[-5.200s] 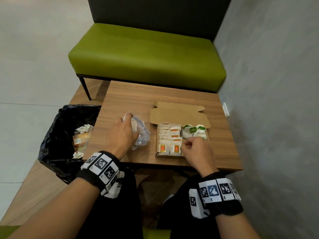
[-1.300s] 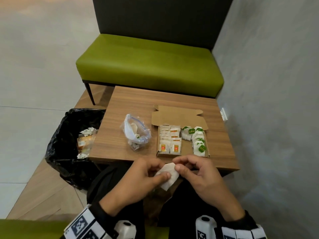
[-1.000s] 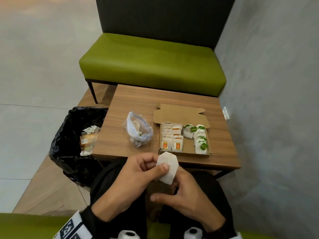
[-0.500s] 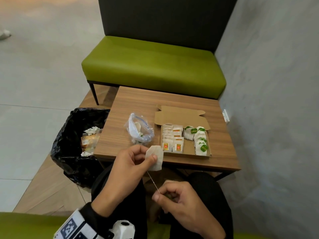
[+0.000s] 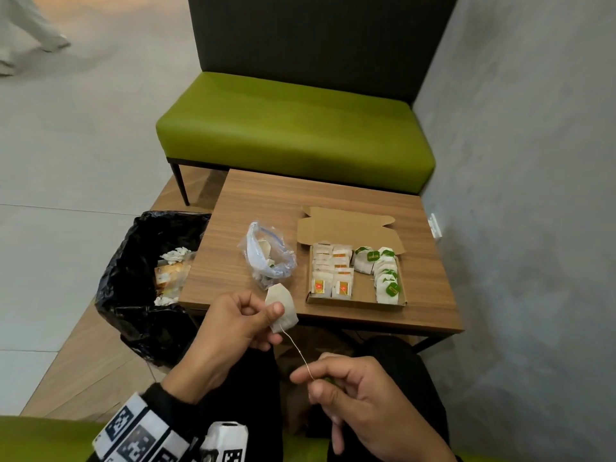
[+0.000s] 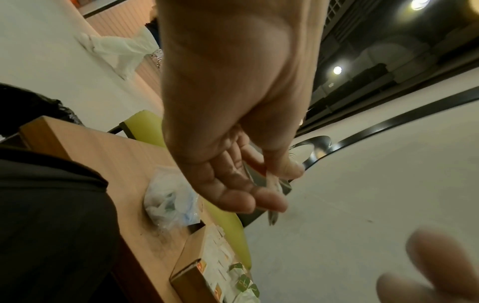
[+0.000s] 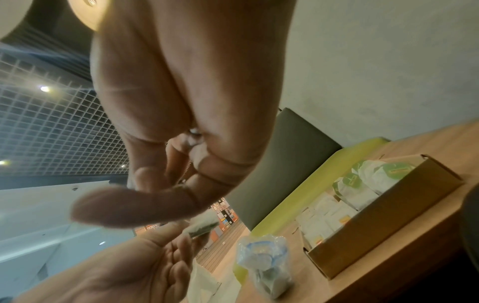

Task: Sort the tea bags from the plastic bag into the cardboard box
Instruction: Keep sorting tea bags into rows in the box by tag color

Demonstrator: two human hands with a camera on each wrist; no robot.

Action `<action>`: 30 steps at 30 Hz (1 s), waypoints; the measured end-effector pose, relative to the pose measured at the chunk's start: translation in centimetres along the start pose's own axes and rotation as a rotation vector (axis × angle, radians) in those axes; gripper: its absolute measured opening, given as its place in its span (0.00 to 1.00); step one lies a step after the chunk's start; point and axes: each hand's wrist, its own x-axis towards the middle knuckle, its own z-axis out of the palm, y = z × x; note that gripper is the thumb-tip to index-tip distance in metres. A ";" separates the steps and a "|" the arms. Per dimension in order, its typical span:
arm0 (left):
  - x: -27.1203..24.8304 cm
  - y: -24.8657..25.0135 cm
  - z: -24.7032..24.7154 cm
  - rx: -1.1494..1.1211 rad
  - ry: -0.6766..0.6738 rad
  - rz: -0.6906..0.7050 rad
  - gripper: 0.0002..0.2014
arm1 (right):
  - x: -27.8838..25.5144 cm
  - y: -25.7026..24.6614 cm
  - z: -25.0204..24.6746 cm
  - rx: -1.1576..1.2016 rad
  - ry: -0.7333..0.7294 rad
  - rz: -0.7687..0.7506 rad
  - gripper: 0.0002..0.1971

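Observation:
Over my lap, just before the table edge, my left hand (image 5: 271, 311) pinches a plain white tea bag (image 5: 281, 306) between thumb and fingers. Its thin string (image 5: 298, 350) runs down to my right hand (image 5: 308, 380), which pinches the string's end; a green tag (image 7: 202, 225) shows at those fingers. The clear plastic bag (image 5: 268, 258) lies on the table with a few tea bags inside. To its right sits the open cardboard box (image 5: 356, 296), with red-tagged bags (image 5: 331, 271) on its left side and green-tagged bags (image 5: 383, 271) on its right.
A small wooden table (image 5: 260, 201) stands against the grey wall (image 5: 533, 195). A black bin bag (image 5: 133, 278) with wrappers is at its left. A green bench (image 5: 293, 128) stands behind it. The box lid (image 5: 346, 225) lies open towards the bench.
Both hands held the tea bag together over my lap. The left hand has since raised it towards the table edge while the right drew away, pulling the string out between them.

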 end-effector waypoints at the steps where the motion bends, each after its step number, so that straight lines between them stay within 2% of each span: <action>1: 0.1 0.1 -0.1 -0.020 0.010 -0.006 0.14 | 0.0 0.1 -0.1 -0.010 -0.014 0.016 0.12; 6: 0.1 0.5 -0.3 -0.108 0.022 -0.001 0.14 | 0.2 0.4 -0.7 -0.094 -0.069 0.180 0.19; 8: 0.0 0.6 -0.2 -0.135 0.026 0.011 0.15 | 0.5 0.5 -0.6 -0.113 -0.018 0.224 0.19; 11: -0.2 0.7 0.1 -0.157 0.037 0.024 0.18 | 1.2 1.0 -0.4 -0.242 0.148 0.254 0.12; 14: -0.8 0.8 0.7 -0.174 0.014 0.007 0.16 | 2.0 1.7 -0.2 -0.339 0.258 0.224 0.06; 18: -1.5 0.7 1.9 -0.219 -0.018 0.011 0.09 | 3.1 2.8 -0.1 -0.444 0.325 0.083 0.05; 21: -2.0 0.5 2.8 -0.244 -0.041 0.030 0.10 | 3.6 3.2 -0.1 -0.336 0.401 0.028 0.07; 24: -2.3 0.1 3.3 -0.194 -0.019 0.068 0.14 | 3.7 3.3 0.3 -0.251 0.315 0.057 0.04; 30: -2.0 -0.3 3.1 0.002 0.103 0.227 0.08 | 2.8 4.0 0.2 -0.256 0.225 0.217 0.02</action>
